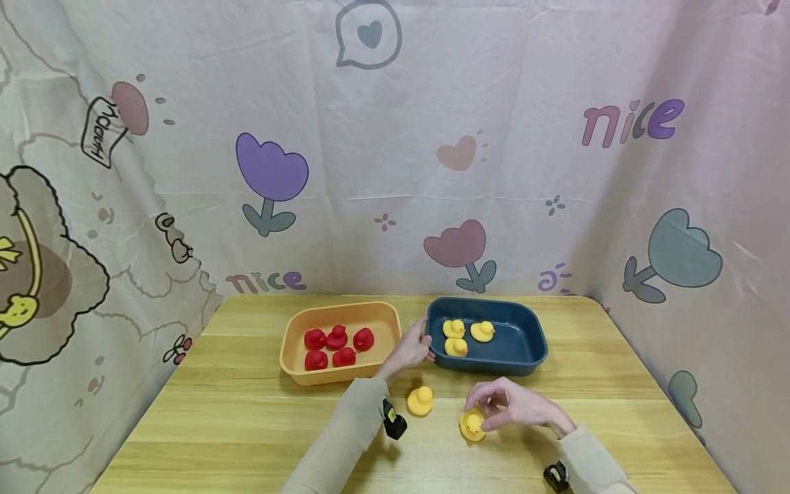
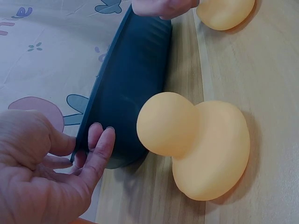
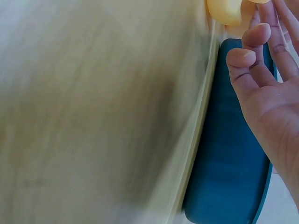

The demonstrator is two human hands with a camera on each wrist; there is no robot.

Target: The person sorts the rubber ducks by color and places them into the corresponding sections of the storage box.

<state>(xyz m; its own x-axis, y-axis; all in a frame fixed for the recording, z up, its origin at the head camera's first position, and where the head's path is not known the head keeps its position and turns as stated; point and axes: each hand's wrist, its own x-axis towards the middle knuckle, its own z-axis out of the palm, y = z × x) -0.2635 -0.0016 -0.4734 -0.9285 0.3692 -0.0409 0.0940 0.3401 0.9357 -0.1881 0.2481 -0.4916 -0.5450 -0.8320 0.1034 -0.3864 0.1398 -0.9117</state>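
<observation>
My left hand (image 1: pixel 412 348) pinches the near left corner rim of a dark blue bin (image 1: pixel 494 366), thumb on one side and fingers on the other, as the left wrist view shows. Several yellow rubber ducks (image 1: pixel 483 332) sit inside that bin. In front of it, my right hand (image 1: pixel 515 403) holds a yellow rubber duck (image 1: pixel 472 427) low at the table, thumb at its side and a finger curled behind. Another yellow rubber duck (image 1: pixel 420 402) rests on the table between my arms; it looms large in the left wrist view.
An orange bin (image 1: pixel 290 353) with several red rubber ducks (image 1: pixel 336 337) stands left of the blue bin, behind my left forearm. Both bins sit near the back of the wooden table (image 1: pixel 222 412). A printed cloth (image 1: pixel 382 137) hangs behind and at both sides.
</observation>
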